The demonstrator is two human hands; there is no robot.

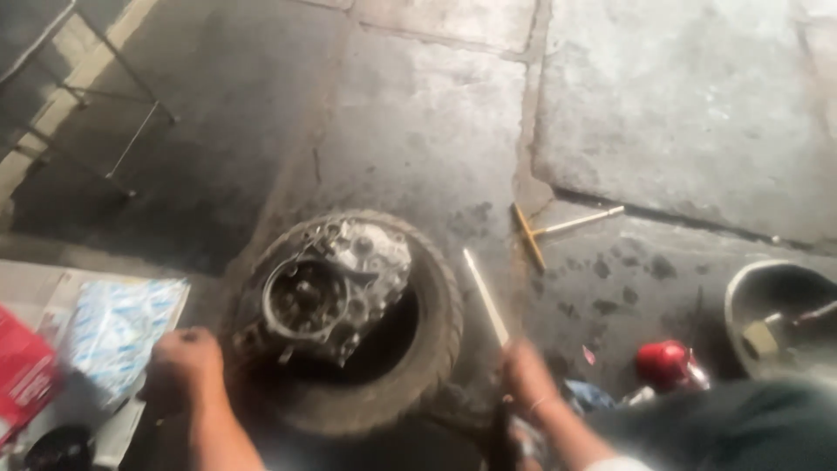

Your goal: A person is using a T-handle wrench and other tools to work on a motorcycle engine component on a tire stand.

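— Engine casing (pixel 336 283) is seen lying on its side in the hollow of an old tyre (pixel 436 323) on the concrete floor (pixel 680 113), opened face up

— Stripping looks to be the step in hand: a thin pale rod (pixel 486 296) is gripped by the right hand (pixel 527 377), while the left hand (pixel 181 359) is clenched at the tyre's outer edge, whether on anything cannot be told

— Careful aim would be called for next; a T-handle wrench (pixel 545 231) is left lying just beyond

At the near left, 1 flat blue-and-white patterned packet (pixel 118 336) lay on pale cardboard (pixel 52 292). Just left of it, at the frame's edge, sat 1 red box-like package (pixel 22 371), partly cut off.
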